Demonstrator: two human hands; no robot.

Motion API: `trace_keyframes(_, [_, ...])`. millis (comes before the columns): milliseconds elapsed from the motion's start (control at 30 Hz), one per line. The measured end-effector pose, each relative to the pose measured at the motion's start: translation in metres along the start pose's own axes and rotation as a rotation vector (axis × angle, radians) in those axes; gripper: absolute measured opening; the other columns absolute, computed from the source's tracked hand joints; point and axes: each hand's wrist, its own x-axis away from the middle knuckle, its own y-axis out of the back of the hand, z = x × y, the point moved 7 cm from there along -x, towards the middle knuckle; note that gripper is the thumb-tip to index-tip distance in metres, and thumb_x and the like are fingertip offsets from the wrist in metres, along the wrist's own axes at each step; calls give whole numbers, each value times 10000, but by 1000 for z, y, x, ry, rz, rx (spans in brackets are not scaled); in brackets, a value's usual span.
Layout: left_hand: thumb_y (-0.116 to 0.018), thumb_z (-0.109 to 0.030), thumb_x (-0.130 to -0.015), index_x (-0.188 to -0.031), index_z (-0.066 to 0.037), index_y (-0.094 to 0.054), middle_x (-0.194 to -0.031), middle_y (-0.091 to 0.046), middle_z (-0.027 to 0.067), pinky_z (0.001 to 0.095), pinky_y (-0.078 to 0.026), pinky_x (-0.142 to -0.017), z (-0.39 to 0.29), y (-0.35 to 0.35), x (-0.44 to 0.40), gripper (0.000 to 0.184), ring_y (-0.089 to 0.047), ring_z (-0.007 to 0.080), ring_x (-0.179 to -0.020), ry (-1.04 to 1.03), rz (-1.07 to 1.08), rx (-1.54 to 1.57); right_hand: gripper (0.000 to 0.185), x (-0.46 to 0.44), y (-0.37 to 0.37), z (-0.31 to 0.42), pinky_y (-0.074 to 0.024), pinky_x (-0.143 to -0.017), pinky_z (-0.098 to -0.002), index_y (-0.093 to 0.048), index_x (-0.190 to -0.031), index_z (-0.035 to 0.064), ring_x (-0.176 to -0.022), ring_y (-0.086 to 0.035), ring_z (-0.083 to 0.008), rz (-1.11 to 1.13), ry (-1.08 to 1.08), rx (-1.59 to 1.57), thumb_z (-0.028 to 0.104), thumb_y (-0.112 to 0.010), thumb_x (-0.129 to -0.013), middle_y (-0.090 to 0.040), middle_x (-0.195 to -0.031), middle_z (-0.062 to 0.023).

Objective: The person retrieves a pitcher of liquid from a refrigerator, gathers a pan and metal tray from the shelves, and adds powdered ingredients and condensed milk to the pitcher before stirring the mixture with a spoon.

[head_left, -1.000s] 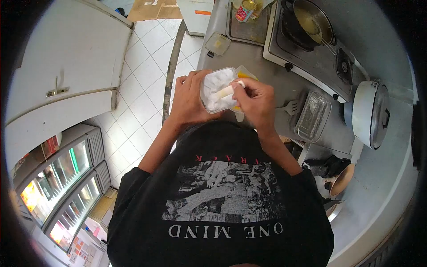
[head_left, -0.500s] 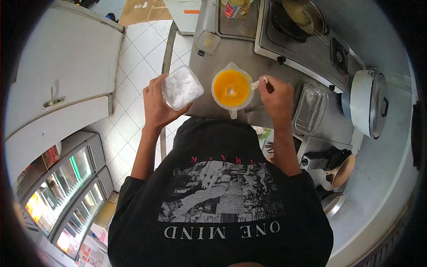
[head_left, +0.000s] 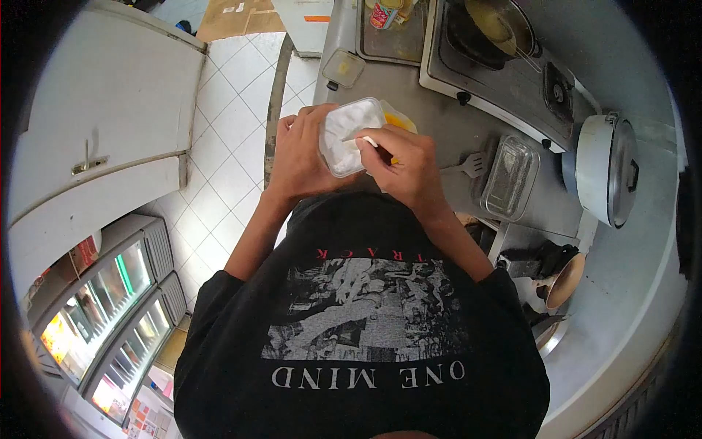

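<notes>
My left hand (head_left: 298, 157) is wrapped round a square clear plastic container (head_left: 338, 135) with white powder in it, tilted over the counter's near edge. Pinched in my right hand (head_left: 408, 167) is a small white spoon (head_left: 370, 140), its far end in the powder. A translucent measuring jug (head_left: 408, 123) of orange-yellow liquid stands on the counter just beyond, mostly covered by the container and my right hand.
A slotted spatula (head_left: 474, 165) and a clear rectangular dish (head_left: 510, 179) lie to the right. The gas stove (head_left: 437, 73) carries a dark pan (head_left: 468, 45). A large lidded pot (head_left: 596, 172) stands far right. A small lidded tub (head_left: 344, 68) sits near a metal tray (head_left: 387, 50).
My right hand has moved left from beside the jug, bringing the spoon into the powder. My left hand has carried the container rightward, partly over the jug.
</notes>
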Motion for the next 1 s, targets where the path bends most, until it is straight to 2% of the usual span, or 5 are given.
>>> trace_keyframes(67, [-944, -420, -575, -1369, -44, -486, -1281, -584, 119, 439, -382, -981, 0, 0, -2, 991, -554, 305, -1177, -2, 16, -5, 91, 1, 0, -7, -499, -578, -311, -715, -932, -36, -633, -672, -161, -24, -77, -54, 47, -688, -907, -703, -779, -117])
trace_keyframes(167, [-942, -425, -583, -1366, -45, -488, -1272, -585, 115, 437, -380, -981, 1, 0, -3, 982, -555, 301, -1175, 0, 29, 0, 111, 10, 8, -36, -527, -597, -280, -740, -949, -39, -667, -679, -102, -148, -349, -248, 57, -689, -927, -729, -770, -83])
trace_keyframes(267, [-945, -435, -586, -1364, -47, -487, -1263, -586, 109, 435, -381, -979, -1, 2, -4, 983, -556, 296, -1178, 3, 19, -12, 134, 8, 20, -42, -541, -610, -249, -762, -976, -37, -694, -677, -69, -150, -431, -239, 72, -692, -943, -739, -766, -59])
trace_keyframes(867, [-954, -431, -579, -1365, -48, -481, -1266, -583, 116, 432, -387, -983, -1, 1, -7, 994, -568, 295, -1166, 1, 16, -30, 149, 3, 30, -46, -472, -527, -221, -762, -1000, -30, -596, -611, -41, -209, -461, -381, 91, -687, -958, -702, -717, -25])
trace_keyframes(1000, [-957, -415, -586, -1372, -40, -474, -1258, -582, 128, 434, -402, -984, 8, 0, -3, 996, -568, 305, -1161, 24, -25, -39, 148, 9, 52, -55, -470, -527, -233, -758, -988, -29, -561, -589, -59, -246, -526, -544, 96, -682, -964, -685, -709, -22])
